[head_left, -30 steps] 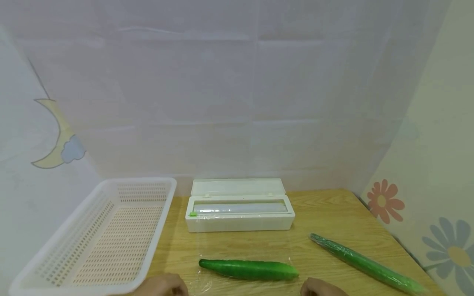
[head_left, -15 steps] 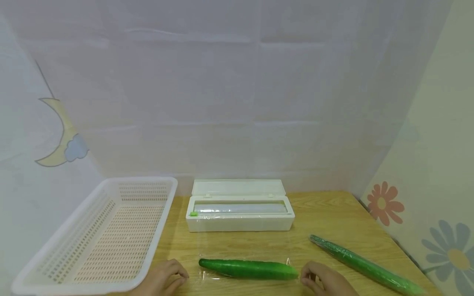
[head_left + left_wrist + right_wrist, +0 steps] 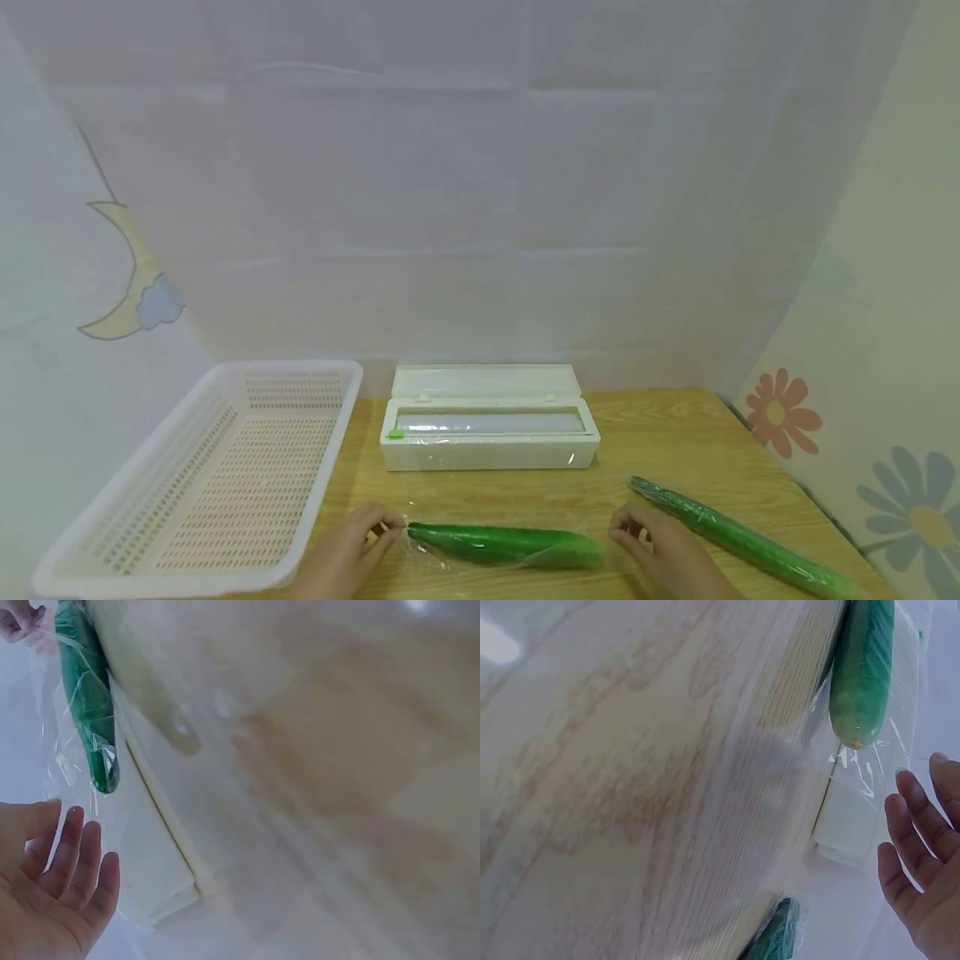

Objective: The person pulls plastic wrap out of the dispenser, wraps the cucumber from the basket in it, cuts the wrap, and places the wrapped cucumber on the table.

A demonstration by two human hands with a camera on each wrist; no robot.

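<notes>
A green cucumber (image 3: 506, 546) lies crosswise on the wooden table, with clear plastic wrap (image 3: 442, 562) over it. Glints and a hazy edge reveal the wrap in the head view. By the cucumber's dark end, my left hand (image 3: 352, 546) pinches the wrap between thumb and forefinger. Past the pale end, my right hand (image 3: 660, 546) pinches the wrap's other side. Behind the cucumber stands a white wrap dispenser box (image 3: 491, 454), lid raised, its film roll (image 3: 487, 422) showing. In the left wrist view the film sits close around the cucumber (image 3: 86, 697); the right wrist view shows its pale tip (image 3: 859, 720).
A white slotted basket (image 3: 330, 467) takes up the left side. On the right lies another cucumber (image 3: 738, 533) in plastic wrap. A small green slider (image 3: 395, 434) sits at the box's left edge. A pale sheet (image 3: 465, 208) hangs behind the table.
Both hands have come up from the near edge to beside the cucumber's ends. The wrap's near edge has been brought up over the cucumber. Box, basket and second cucumber stay put.
</notes>
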